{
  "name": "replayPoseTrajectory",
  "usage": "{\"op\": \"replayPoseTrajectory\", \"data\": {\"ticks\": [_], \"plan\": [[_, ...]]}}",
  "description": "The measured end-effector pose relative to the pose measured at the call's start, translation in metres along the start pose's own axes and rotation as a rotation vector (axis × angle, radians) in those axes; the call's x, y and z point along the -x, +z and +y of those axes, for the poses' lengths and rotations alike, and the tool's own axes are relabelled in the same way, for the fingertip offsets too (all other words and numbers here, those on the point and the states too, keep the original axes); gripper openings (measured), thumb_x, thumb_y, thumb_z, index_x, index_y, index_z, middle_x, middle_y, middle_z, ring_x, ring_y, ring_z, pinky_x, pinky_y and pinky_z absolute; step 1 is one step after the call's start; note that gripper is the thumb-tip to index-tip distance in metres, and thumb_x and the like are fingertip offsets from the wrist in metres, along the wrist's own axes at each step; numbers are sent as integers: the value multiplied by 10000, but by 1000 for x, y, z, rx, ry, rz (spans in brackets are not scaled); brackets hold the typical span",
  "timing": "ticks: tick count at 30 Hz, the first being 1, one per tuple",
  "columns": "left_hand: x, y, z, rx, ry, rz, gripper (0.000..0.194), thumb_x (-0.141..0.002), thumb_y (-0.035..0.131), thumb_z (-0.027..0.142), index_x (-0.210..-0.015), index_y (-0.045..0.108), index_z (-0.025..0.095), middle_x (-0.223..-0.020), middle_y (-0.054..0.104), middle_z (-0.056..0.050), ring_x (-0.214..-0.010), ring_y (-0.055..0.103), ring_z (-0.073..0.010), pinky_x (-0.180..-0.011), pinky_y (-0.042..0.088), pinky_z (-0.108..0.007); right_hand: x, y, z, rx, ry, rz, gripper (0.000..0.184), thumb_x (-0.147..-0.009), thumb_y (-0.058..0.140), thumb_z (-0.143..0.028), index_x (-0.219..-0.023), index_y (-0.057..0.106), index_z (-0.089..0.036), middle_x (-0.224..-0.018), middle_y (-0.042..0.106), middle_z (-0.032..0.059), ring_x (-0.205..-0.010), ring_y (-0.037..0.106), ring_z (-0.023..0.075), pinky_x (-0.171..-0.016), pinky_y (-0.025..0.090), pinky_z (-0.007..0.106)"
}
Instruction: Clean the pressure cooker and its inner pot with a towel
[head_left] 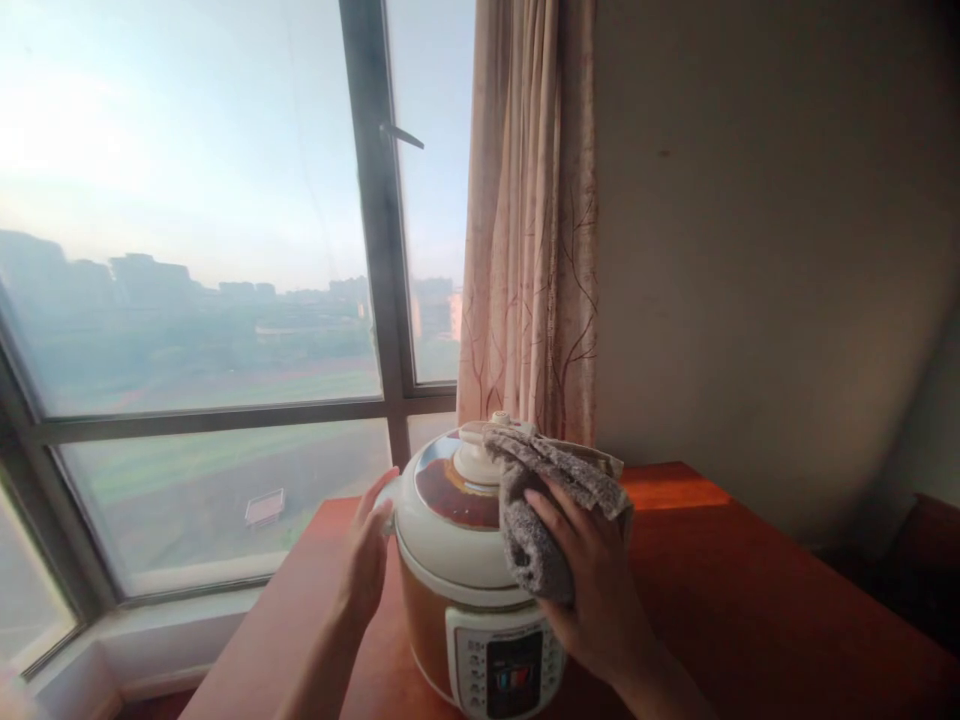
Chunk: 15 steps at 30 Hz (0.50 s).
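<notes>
An electric pressure cooker [457, 540] with a cream lid, a shiny top and a front control panel stands on a reddish wooden table [750, 600]. My left hand [367, 555] rests flat against the cooker's left side, fingers stretched upward. My right hand [592, 580] presses a grey cloth [544, 500] onto the right part of the lid, and the cloth drapes over the lid's handle. The fingers lie partly under the cloth's fold.
A large window [225, 300] with a dark frame fills the left, looking out on distant buildings. A beige patterned curtain [532, 220] hangs behind the cooker. A plain wall [772, 250] stands at the right. The table runs to the right and toward me.
</notes>
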<state>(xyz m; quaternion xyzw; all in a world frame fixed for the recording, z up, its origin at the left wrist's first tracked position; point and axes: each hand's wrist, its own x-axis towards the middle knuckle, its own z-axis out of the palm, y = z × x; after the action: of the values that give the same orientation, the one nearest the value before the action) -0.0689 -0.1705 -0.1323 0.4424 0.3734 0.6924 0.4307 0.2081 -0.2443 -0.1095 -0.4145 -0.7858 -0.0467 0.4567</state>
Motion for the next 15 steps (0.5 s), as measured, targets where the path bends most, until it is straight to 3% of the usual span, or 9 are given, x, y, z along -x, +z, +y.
{"op": "replayPoseTrajectory", "data": {"ticks": [5,7,9,12,15], "plan": [[-3,8,-9,142,35,36,527,-768,671,413,-1253,615,216,-1139,714,-50,-989,662,-255,-868,497,-347,-34,4,51,-164,109,173,541,-837,581,-261,-1377,561,-278,-1417,574,50,-1344,467,285,-1175,280,472],[-4,9,-11,171,31,43,475,-764,663,387,-1204,629,212,-1089,719,-40,-979,662,-251,-867,498,-344,-51,3,67,-229,196,168,475,-848,573,-295,-1320,607,-257,-1395,594,53,-1331,480,271,-1165,299,442],[-4,10,-12,192,24,55,449,-741,674,379,-1154,633,209,-1036,721,-30,-960,662,-248,-857,501,-344,-68,1,83,-334,392,94,393,-826,599,-348,-1196,679,-246,-1322,646,56,-1292,513,283,-1130,340,421],[-2,13,-12,221,15,80,437,-719,684,381,-1118,625,214,-1004,719,-16,-927,664,-241,-834,505,-341,-88,-4,103,-486,680,-64,231,-779,647,-404,-866,733,-208,-943,756,71,-1004,660,293,-924,487,377],[-1,15,-11,251,20,86,440,-739,673,367,-1148,613,216,-993,718,-17,-954,661,-246,-842,501,-342,-95,-8,117,-619,816,-167,290,-781,643,-437,-652,663,-179,-592,678,50,-608,640,218,-627,510,309]]}}
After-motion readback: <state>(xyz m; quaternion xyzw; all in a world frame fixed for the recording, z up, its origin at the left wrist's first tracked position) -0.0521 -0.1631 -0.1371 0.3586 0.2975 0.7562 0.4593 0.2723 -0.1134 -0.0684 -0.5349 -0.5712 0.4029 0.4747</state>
